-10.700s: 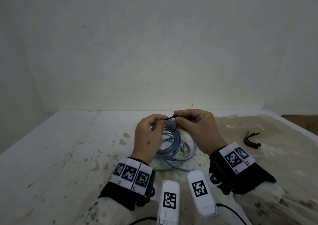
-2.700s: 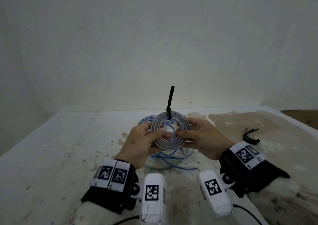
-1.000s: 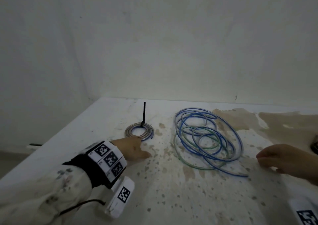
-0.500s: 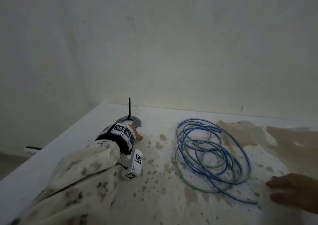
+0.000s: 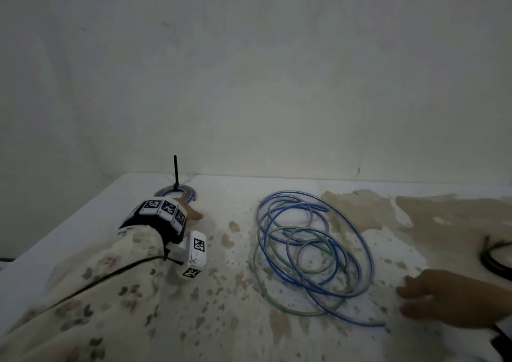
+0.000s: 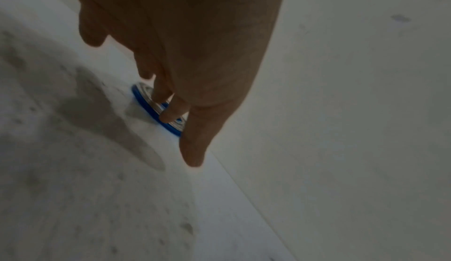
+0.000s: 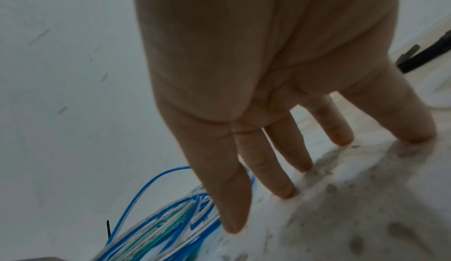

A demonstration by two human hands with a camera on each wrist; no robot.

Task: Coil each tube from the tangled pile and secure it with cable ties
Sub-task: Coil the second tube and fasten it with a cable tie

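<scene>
Your left hand (image 5: 191,212) is reaching toward the far left corner of the stained white table (image 5: 277,184), its straight fingers (image 6: 171,110) resting on the small coiled tube (image 5: 188,194) that is lying flat there. The fingers are not curling round it; the hand is flat and holding nothing. A black cable tie (image 5: 175,172) is standing upright from the far side of that coil.

The tangled pile (image 5: 310,253) of blue, clear and green tubes is lying loose at the middle of the table, well apart from the tied coil.

Your right hand (image 5: 443,298) is lying near the right edge, just beside the pile's near right loops, with its fingers (image 7: 268,168) spread and straight, tips touching the table, gripping nothing. Whether the thumb is touching the tubes cannot be told.

Spare black cable ties (image 5: 496,256) are lying at the right edge, beyond your right hand.
</scene>
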